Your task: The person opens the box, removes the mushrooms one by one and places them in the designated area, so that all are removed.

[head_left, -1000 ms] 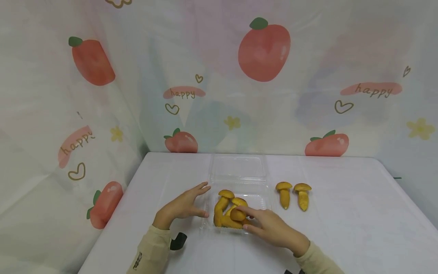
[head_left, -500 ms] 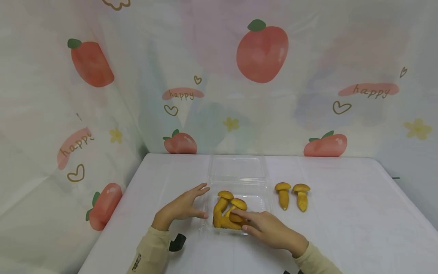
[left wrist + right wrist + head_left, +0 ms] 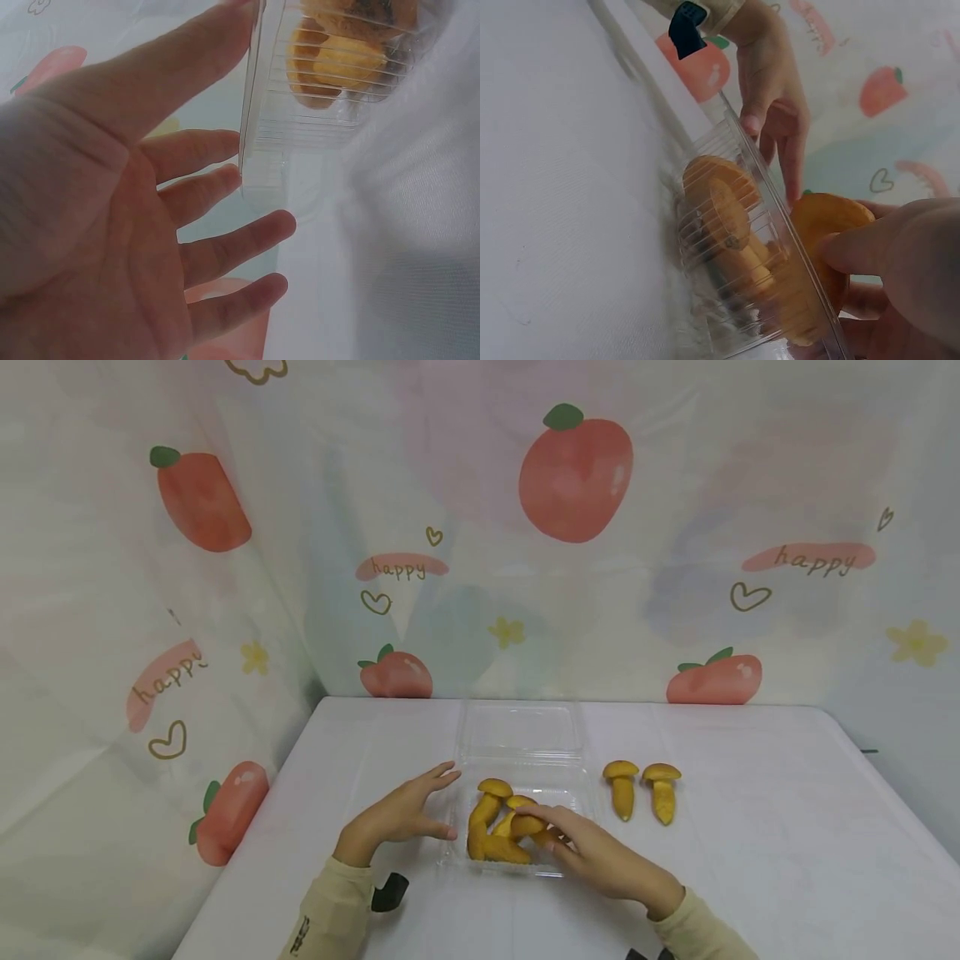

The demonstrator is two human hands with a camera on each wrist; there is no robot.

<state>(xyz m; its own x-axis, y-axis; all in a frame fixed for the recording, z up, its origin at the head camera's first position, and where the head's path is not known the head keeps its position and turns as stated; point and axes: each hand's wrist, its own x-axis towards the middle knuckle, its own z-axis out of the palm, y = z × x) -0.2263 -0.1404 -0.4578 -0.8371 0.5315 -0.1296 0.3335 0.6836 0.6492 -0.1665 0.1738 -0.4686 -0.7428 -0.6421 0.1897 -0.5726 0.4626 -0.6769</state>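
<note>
In the head view a clear plastic box (image 3: 558,862) holds several yellow-brown mushrooms (image 3: 486,810). My right hand (image 3: 611,860) grips one mushroom (image 3: 527,825) by its cap over the box's right part; the right wrist view shows the thumb on this cap (image 3: 832,217). My left hand (image 3: 397,812) stands at the box's left side with fingers spread. In the left wrist view the left hand's (image 3: 142,202) thumb and fingertips are at the box's side wall, holding no mushroom.
Two mushrooms (image 3: 622,789) (image 3: 663,793) lie side by side on the white table (image 3: 750,827), right of the box. The box's clear lid (image 3: 521,727) lies folded back behind it, towards the patterned curtain (image 3: 465,485).
My right hand has moved slightly right, and the mushroom under its fingers has shifted right and turned. The left hand has stayed nearly still beside the box.
</note>
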